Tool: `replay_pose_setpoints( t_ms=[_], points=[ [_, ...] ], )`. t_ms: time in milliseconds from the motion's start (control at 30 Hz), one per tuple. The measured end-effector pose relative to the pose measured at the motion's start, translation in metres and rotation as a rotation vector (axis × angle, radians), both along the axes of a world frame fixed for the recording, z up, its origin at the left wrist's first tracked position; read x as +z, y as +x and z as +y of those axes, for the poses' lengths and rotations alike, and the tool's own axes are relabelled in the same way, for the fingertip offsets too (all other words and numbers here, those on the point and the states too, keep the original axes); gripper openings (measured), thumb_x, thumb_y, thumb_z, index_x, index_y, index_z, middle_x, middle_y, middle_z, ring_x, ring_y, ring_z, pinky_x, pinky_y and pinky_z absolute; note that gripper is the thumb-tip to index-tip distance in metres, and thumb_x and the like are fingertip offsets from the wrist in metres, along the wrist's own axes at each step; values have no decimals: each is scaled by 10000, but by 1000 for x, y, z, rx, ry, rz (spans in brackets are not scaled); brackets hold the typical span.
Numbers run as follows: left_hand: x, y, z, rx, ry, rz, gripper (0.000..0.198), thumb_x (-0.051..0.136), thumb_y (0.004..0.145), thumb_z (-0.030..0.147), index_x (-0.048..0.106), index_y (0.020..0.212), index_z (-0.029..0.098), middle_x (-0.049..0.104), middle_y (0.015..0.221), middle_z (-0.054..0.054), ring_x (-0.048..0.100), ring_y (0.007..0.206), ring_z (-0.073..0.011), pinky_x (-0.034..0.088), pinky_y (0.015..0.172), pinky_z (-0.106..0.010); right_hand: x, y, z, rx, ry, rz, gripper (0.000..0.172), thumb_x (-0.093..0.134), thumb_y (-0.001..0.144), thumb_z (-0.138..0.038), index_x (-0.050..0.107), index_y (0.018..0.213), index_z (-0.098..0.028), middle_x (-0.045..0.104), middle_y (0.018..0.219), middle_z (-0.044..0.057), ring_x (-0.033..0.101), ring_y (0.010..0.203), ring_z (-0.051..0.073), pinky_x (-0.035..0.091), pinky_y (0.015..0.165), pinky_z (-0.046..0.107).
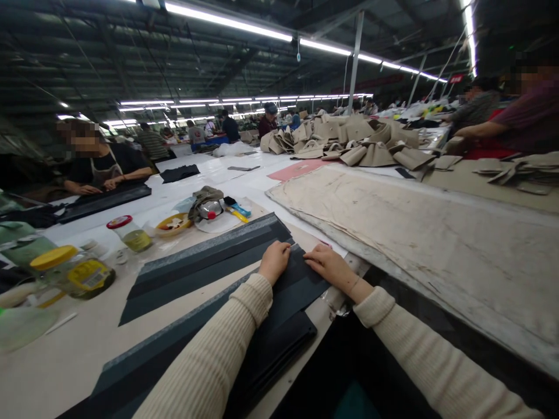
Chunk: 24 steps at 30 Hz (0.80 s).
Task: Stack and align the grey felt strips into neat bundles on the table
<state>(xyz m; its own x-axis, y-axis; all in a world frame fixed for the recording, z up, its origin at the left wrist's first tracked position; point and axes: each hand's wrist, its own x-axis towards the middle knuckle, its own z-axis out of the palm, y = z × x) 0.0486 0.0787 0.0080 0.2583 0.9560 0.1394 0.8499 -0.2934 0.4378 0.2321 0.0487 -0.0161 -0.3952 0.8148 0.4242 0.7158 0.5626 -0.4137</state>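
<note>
My left hand [275, 261] is closed on the far edge of a dark panel [301, 285], its fingers curled toward a small pale strip there. Beside it, my right hand [327, 266] pinches the same panel near its right corner; the fingertips are partly hidden. Left of my hands lie overlapping dark sheets [187, 270] with lighter grey bands along their edges. Another long dark piece [144, 355] runs under my left forearm. Nearer to me, a stack of black pieces [279, 355] lies at the table edge.
To the left stand a yellow-lidded jar [76, 273], a red-lidded jar [130, 233] and a yellow bowl [173, 224]. Brushes [237, 209] lie farther back. A pale padded board [414, 233] is at right, with beige pieces [345, 137] heaped beyond. A co-worker [105, 157] works at left.
</note>
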Motion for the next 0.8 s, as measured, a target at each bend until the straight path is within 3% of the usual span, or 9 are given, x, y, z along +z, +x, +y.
replay_pose_setpoints(
  t_ms=[233,500,667,800],
  points=[
    [-5,10,-4,-25,137,-14,286,392,857,215,653,974,194,620,960,-51,529,910,-175,397,834,-265,1,0,-1,6,22,13,205,496,831,-244,650,951,-182,586,854,51,522,833,151,414,782,277],
    [-4,11,-12,-132,229,186,318,362,852,146,633,1009,202,604,972,-51,489,872,-182,398,798,-272,0,0,-2,-6,12,2,204,493,836,-253,653,946,-193,583,849,51,525,840,150,410,779,279],
    [-1,12,-14,-157,224,294,290,377,857,155,620,1002,217,590,952,-45,467,872,-176,395,777,-271,10,3,6,35,-116,-3,203,520,805,-225,649,954,-178,578,861,50,542,814,138,420,780,270],
    [-2,12,-14,-166,248,335,267,389,854,157,621,973,215,586,935,-45,466,855,-178,399,738,-274,21,-8,19,25,-125,-3,353,489,761,-102,563,1105,-124,582,953,79,536,884,149,410,831,280]
  ],
)
